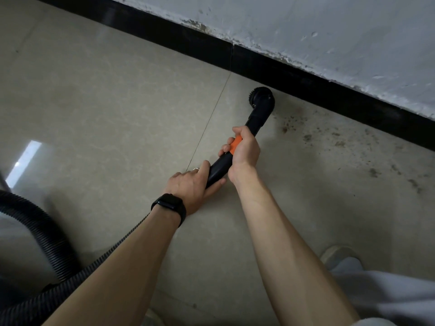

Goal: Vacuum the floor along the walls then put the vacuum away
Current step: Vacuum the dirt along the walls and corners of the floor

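Observation:
A black vacuum wand [255, 122] with an orange band [236, 143] points up and right toward the wall. Its round brush head [261, 98] rests on the beige tile floor [117, 114], touching the black baseboard [306, 84]. My right hand [243, 150] grips the wand at the orange band. My left hand [191, 185], a black watch on its wrist, holds the wand's lower end. A black ribbed hose [50, 241] curves along the left edge and runs under my left forearm. Dark dirt specks [306, 135] lie on the floor to the right of the brush head.
A white wall with flaking paint [329, 31] runs diagonally above the baseboard. More grime [412, 182] spreads along the floor at the right. My light shoe [339, 254] and grey trouser leg [388, 295] sit at the lower right. A tile joint [209, 118] crosses the floor.

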